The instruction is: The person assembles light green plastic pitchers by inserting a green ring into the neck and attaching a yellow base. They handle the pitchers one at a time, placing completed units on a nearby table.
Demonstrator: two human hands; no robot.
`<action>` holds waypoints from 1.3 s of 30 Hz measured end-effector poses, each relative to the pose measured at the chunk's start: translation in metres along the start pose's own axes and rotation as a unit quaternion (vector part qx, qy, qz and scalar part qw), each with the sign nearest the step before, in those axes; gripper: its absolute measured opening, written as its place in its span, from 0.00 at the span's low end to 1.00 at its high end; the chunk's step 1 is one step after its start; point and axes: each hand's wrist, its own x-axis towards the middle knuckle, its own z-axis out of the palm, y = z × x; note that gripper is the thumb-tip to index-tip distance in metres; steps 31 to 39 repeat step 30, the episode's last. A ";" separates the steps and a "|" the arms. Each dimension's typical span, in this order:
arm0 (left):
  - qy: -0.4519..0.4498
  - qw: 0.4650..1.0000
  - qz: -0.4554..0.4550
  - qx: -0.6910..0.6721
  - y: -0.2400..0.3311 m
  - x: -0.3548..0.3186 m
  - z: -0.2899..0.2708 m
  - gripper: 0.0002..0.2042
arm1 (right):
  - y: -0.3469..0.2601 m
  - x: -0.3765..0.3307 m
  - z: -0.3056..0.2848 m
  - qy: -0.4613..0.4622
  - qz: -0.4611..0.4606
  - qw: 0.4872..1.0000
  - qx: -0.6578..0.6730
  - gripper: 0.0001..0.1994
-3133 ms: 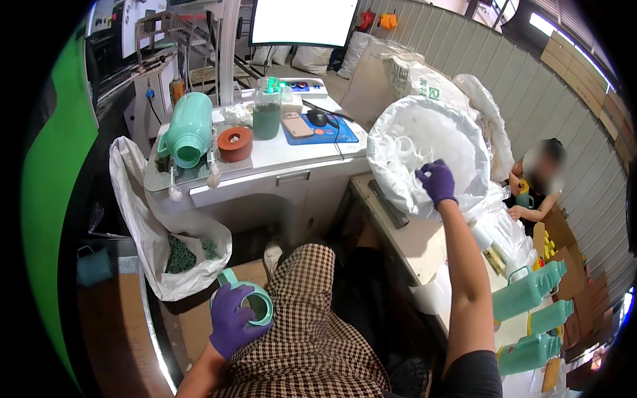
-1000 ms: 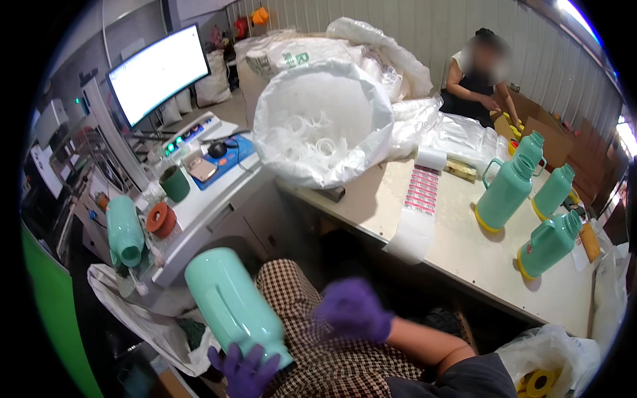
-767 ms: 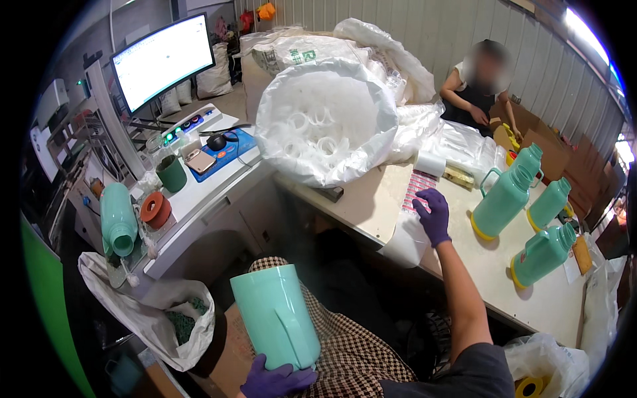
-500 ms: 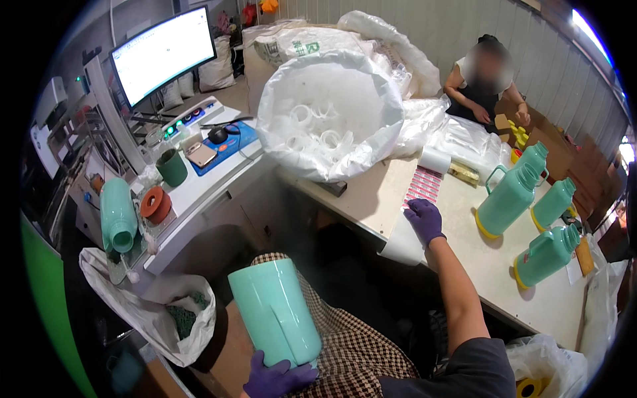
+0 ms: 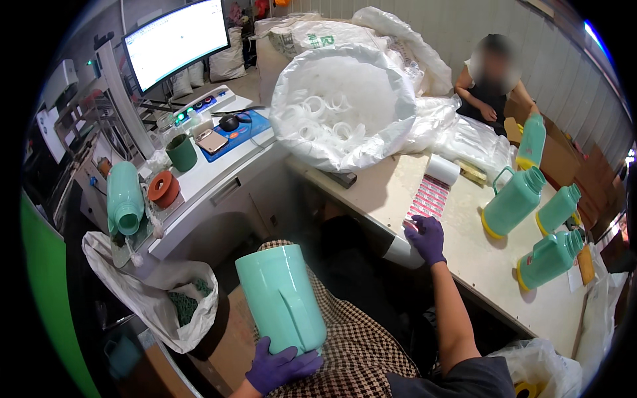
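Observation:
My left hand (image 5: 282,365), in a purple glove, is closed around the lower end of a mint-green thermos flask body (image 5: 275,288). The body lies tilted across my lap, its handle facing up and its wide end pointing away from me. Over the table's near edge, my right hand (image 5: 428,239), also gloved in purple, pinches at a strip of red-and-white labels (image 5: 430,198). That strip runs from a white roll (image 5: 442,170), and its pale backing (image 5: 403,253) hangs over the edge. My fingers hide whatever small piece is between them.
Green-and-yellow flasks (image 5: 514,202) stand at the right. A lined sack (image 5: 342,156) holds clear plastic rings. On the left desk are a monitor (image 5: 176,43), phone (image 5: 212,141), orange tape roll (image 5: 163,190) and lying flask (image 5: 124,199). A white bag (image 5: 149,308) sits below.
My right hand has shifted slightly toward me along the label strip, fingers now more pinched. The co-worker's hand has taken hold of the farthest flask and moved it. The view has shifted a little.

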 end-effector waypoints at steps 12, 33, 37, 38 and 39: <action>-0.070 0.989 0.051 0.116 -0.004 0.005 -0.002 0.24 | -0.134 -0.035 -0.035 -0.038 -0.056 0.963 0.261 0.03; 0.023 0.996 0.069 0.043 -0.012 -0.008 0.012 0.28 | -0.282 -0.033 0.015 -0.169 -0.156 0.937 0.262 0.30; 0.023 0.996 0.069 0.043 -0.012 -0.008 0.012 0.28 | -0.282 -0.033 0.015 -0.169 -0.156 0.937 0.262 0.30; 0.023 0.996 0.069 0.043 -0.012 -0.008 0.012 0.28 | -0.282 -0.033 0.015 -0.169 -0.156 0.937 0.262 0.30; 0.023 0.996 0.069 0.043 -0.012 -0.008 0.012 0.28 | -0.282 -0.033 0.015 -0.169 -0.156 0.937 0.262 0.30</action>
